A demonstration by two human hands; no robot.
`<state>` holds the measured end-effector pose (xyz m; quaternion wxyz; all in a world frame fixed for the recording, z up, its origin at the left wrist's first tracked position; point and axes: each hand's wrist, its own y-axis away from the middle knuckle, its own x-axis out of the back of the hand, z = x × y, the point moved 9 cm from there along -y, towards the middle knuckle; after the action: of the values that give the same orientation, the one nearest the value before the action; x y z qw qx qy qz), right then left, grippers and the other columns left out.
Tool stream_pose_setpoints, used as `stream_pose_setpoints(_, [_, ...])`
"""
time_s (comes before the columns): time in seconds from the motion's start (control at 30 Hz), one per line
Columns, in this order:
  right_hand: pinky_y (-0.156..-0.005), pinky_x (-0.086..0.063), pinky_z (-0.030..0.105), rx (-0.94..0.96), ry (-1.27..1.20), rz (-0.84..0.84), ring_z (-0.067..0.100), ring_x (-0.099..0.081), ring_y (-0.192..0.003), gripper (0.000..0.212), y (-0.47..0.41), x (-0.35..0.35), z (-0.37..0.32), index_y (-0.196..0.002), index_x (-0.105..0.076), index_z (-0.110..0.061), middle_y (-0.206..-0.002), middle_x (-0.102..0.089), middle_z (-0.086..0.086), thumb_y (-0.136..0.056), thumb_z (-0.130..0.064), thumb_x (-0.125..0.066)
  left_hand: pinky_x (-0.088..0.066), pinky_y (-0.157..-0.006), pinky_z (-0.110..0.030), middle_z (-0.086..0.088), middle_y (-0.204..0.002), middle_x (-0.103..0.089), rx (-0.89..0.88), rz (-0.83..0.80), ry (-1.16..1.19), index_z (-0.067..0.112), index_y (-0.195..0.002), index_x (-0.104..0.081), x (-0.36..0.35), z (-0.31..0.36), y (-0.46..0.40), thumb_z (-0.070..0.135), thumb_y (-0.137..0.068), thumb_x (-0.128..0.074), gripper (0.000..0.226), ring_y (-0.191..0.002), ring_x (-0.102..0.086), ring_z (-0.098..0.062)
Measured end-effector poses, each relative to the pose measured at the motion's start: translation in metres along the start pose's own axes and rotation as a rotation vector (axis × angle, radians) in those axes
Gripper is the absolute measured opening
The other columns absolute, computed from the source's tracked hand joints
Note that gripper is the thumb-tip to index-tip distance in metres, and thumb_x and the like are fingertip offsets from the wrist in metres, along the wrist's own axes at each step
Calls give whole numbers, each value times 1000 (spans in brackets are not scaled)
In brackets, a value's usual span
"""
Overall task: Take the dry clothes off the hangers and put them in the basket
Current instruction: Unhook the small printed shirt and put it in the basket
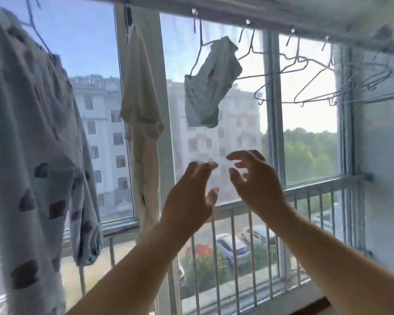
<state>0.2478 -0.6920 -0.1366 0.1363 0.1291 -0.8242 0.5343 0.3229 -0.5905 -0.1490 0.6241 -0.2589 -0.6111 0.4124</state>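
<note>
Setting: sunlit balcony window with a drying rail along the top of the frame.
Clothes: small pale garment on a wire hanger upper centre; patterned pyjama piece at left; cream cloth between them; bare hangers upper right.
Basket: not in view.
Left hand: raised below the small garment, fingers loosely curled and spread, holding nothing.
Right hand: just beside it, fingers likewise parted, touching nothing.
Risk: a tug on the tilted garment could, I'd judge, unhook its hanger from the rail, or snag the neighbouring bare hangers.
</note>
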Motion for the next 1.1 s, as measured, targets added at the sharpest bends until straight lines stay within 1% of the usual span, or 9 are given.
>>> stream_pose_setpoints(0.1, [-92, -50, 25, 108, 47, 84, 14, -61, -107, 27, -25, 25, -24, -117, -60, -21, -127, -57, -2, -90, -23, -59, -32, -85, -5, 4, -133, -52, -57, 73, -43, 22, -130, -49, 25, 17, -30, 25, -84, -66, 49, -110, -59, -12])
stream_pose_setpoints(0.23, [-99, -45, 29, 226, 120, 184, 15, -56, -113, 30, -67, 56, -53, -118, -57, -18, -126, -57, 0, -89, -25, -58, -37, -89, -12, 4, -135, -50, -73, 134, -58, 23, -134, -43, 53, 28, -76, 23, -86, -63, 52, -113, -56, -10])
stream_pose_setpoints(0.37, [-97, -46, 33, 310, 163, 267, 18, -54, -111, 28, -110, 78, -76, -116, -55, -17, -120, -57, 2, -89, -24, -57, -39, -89, -16, 2, -136, -48, 0, 167, -10, 22, -138, -36, 73, 27, -120, 21, -88, -61, 55, -116, -54, -14])
stream_pose_setpoints(0.7, [-100, -41, 36, 111, 81, 99, 27, -48, -121, 42, -220, 58, -69, -130, -49, -17, -131, -51, 8, -89, -26, -52, -39, -105, -37, 0, -140, -45, 174, 131, 83, 23, -140, -33, 85, 3, -189, 23, -88, -61, 59, -125, -47, -21])
stream_pose_setpoints(0.83, [-101, -42, 34, 7, -40, -60, 25, -47, -123, 51, -251, 50, -61, -136, -44, -11, -137, -48, 8, -89, -27, -56, -39, -99, -31, -2, -141, -45, 181, 130, 99, 23, -141, -32, 85, -2, -212, 16, -90, -57, 56, -125, -46, -21])
stream_pose_setpoints(0.9, [-96, -45, 32, -50, -166, -163, 25, -52, -117, 54, -260, 43, -57, -136, -44, -7, -130, -51, 10, -86, -20, -60, -40, -95, -26, -4, -142, -45, 182, 139, 152, 21, -141, -33, 85, -3, -224, 10, -92, -52, 53, -126, -46, -20])
stream_pose_setpoints(0.97, [-97, -47, 36, -75, -288, -234, 29, -56, -112, 45, -265, 36, -55, -128, -50, -2, -122, -55, 15, -85, -11, -61, -43, -80, -13, -4, -143, -44, 201, 150, 228, 21, -141, -33, 85, -6, -238, 8, -96, -45, 49, -126, -45, -18])
stream_pose_setpoints(1.03, [-100, -46, 44, -70, -373, -268, 33, -58, -110, 40, -269, 28, -52, -124, -54, -4, -121, -57, 18, -84, -4, -57, -36, -63, -9, -2, -146, -40, 213, 153, 281, 23, -143, -31, 86, -9, -252, 5, -98, -37, 49, -123, -45, -15])
stream_pose_setpoints(1.1, [-98, -48, 43, -78, -462, -280, 30, -60, -105, 43, -272, 19, -47, -126, -53, -9, -114, -60, 14, -83, -2, -56, -34, -64, -9, -1, -149, -35, 189, 163, 263, 24, -143, -30, 87, -8, -265, -4, -95, -31, 56, -126, -42, -14])
